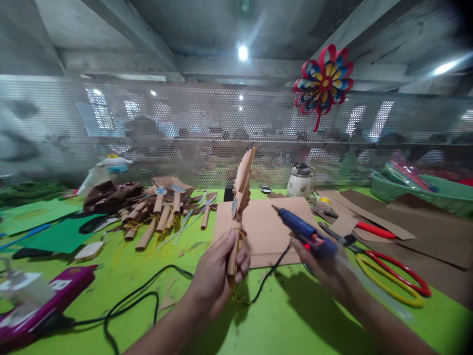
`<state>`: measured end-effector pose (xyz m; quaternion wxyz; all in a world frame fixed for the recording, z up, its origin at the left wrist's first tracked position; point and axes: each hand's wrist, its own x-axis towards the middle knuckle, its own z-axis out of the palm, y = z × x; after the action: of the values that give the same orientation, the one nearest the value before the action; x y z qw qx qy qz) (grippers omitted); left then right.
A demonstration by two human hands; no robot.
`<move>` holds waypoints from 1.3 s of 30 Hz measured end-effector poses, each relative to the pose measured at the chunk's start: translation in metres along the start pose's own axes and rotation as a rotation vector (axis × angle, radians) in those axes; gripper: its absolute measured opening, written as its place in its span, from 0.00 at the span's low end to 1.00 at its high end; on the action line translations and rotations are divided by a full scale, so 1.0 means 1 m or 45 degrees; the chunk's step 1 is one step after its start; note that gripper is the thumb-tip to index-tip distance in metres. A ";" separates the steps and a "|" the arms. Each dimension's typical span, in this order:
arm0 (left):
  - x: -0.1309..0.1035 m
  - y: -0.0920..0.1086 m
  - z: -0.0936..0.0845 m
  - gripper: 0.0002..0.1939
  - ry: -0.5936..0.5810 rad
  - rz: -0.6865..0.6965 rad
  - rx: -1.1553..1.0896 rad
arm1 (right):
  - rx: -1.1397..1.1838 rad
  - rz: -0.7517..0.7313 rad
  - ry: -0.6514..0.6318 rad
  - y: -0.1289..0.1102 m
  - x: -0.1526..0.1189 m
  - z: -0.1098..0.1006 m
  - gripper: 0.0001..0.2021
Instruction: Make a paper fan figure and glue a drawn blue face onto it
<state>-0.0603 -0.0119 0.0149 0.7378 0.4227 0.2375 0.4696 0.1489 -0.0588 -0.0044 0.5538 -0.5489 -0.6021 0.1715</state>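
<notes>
My left hand is closed round the rolled handle of a pleated brown paper fan, held upright and seen nearly edge-on. Yellow string hangs from the handle, and a bit of blue shows at the base of the pleats. In my right hand is a blue hot glue gun with a red light glowing on it. Its nozzle points up and left toward the fan, apart from it. Behind both hands lies a stack of brown paper sheets on the green table.
Several similar fans are piled at the left. A purple power strip with black cords sits front left. Scissors and brown card lie at the right, near a green basket. A kettle-like jar stands behind.
</notes>
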 end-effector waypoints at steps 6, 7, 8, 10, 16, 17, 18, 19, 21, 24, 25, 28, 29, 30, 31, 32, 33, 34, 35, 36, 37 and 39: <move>0.002 0.012 -0.003 0.09 0.084 0.122 0.020 | -0.395 -0.212 -0.328 0.019 0.007 0.031 0.09; 0.003 0.013 -0.004 0.08 0.086 0.133 0.014 | -0.422 -0.183 -0.361 0.024 0.008 0.035 0.10; 0.003 0.014 -0.004 0.08 0.087 0.139 0.006 | -0.445 -0.160 -0.390 0.027 0.009 0.039 0.10; 0.004 0.014 -0.005 0.07 0.098 0.143 -0.008 | -0.484 -0.131 -0.426 0.031 0.010 0.045 0.10; 0.004 0.012 -0.005 0.11 0.065 0.129 -0.017 | -0.500 -0.157 -0.597 0.022 0.003 0.042 0.14; 0.004 0.011 -0.006 0.11 0.059 0.132 -0.016 | -0.494 -0.166 -0.654 0.019 0.002 0.039 0.16; 0.004 0.011 -0.006 0.12 0.056 0.139 -0.015 | -0.499 -0.175 -0.712 0.016 0.001 0.034 0.18; 0.005 0.011 -0.007 0.12 0.054 0.144 -0.013 | -0.513 -0.185 -0.760 0.012 0.002 0.030 0.19; 0.006 0.009 -0.008 0.13 0.041 0.143 0.001 | -0.528 -0.218 -0.779 0.004 0.005 0.022 0.17; 0.006 0.003 -0.009 0.14 0.000 0.109 0.071 | -0.382 -0.227 -0.577 -0.012 0.015 0.015 0.08; 0.006 0.001 -0.008 0.14 -0.013 0.095 0.108 | -0.275 -0.199 -0.468 -0.017 0.020 0.014 0.05; 0.002 -0.006 -0.004 0.14 -0.033 0.070 0.197 | 0.018 -0.104 -0.171 -0.028 0.035 0.011 0.09; 0.001 -0.009 -0.003 0.14 -0.041 0.066 0.211 | 0.078 -0.090 -0.108 -0.029 0.040 0.010 0.10; 0.000 -0.011 -0.002 0.14 -0.051 0.060 0.221 | 0.119 -0.087 -0.064 -0.031 0.044 0.010 0.12; 0.000 -0.013 -0.002 0.14 -0.056 0.056 0.228 | 0.142 -0.093 -0.039 -0.032 0.047 0.010 0.13; 0.000 -0.016 -0.002 0.14 -0.060 0.051 0.237 | 0.184 -0.096 -0.018 -0.032 0.049 0.010 0.14; 0.000 -0.018 -0.003 0.15 -0.063 0.044 0.245 | 0.236 -0.098 -0.005 -0.033 0.051 0.011 0.14; 0.001 -0.020 -0.005 0.15 -0.070 0.034 0.253 | 0.291 -0.096 0.000 -0.033 0.052 0.012 0.15; 0.003 -0.023 -0.006 0.16 -0.085 0.019 0.263 | 0.338 -0.092 0.002 -0.034 0.052 0.014 0.15; 0.004 -0.025 -0.008 0.17 -0.102 0.003 0.269 | 0.384 -0.084 0.000 -0.034 0.052 0.015 0.15; 0.005 -0.027 -0.010 0.18 -0.123 -0.014 0.275 | 0.436 -0.074 -0.008 -0.034 0.051 0.017 0.14; 0.007 -0.030 -0.012 0.18 -0.158 -0.033 0.284 | 0.554 -0.037 -0.070 -0.033 0.050 0.019 0.12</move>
<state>-0.0517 -0.0069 -0.0164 0.7056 0.5273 0.2476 0.4035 0.1275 -0.0200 0.0397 0.6452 -0.4027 -0.5736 0.3042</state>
